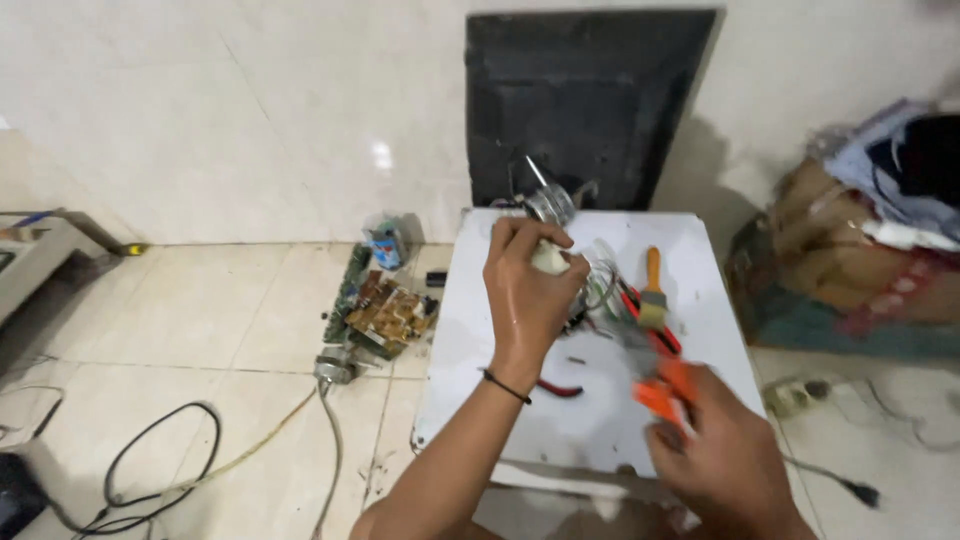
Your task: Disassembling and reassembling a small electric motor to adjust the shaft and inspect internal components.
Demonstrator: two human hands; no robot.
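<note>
My left hand [527, 290] is closed around a small pale part [549, 258] above a white board [480, 330] that serves as a work surface. Just behind it stands a small metal motor with a shaft [548, 203]. My right hand [715, 460], blurred, grips an orange-handled tool [662, 392] near the board's front right corner. A paintbrush with an orange handle [652, 290] lies on the board to the right. Red-handled pliers [558, 388] lie partly hidden under my left wrist. Thin wires [603, 285] run by my left hand.
A dark panel [585, 100] leans on the white wall behind the board. A circuit board [385, 315] and a small motor with cable [335, 370] lie on the tiled floor at left. Black cables [150, 470] curl at lower left. Cardboard boxes with clutter [860, 250] stand at right.
</note>
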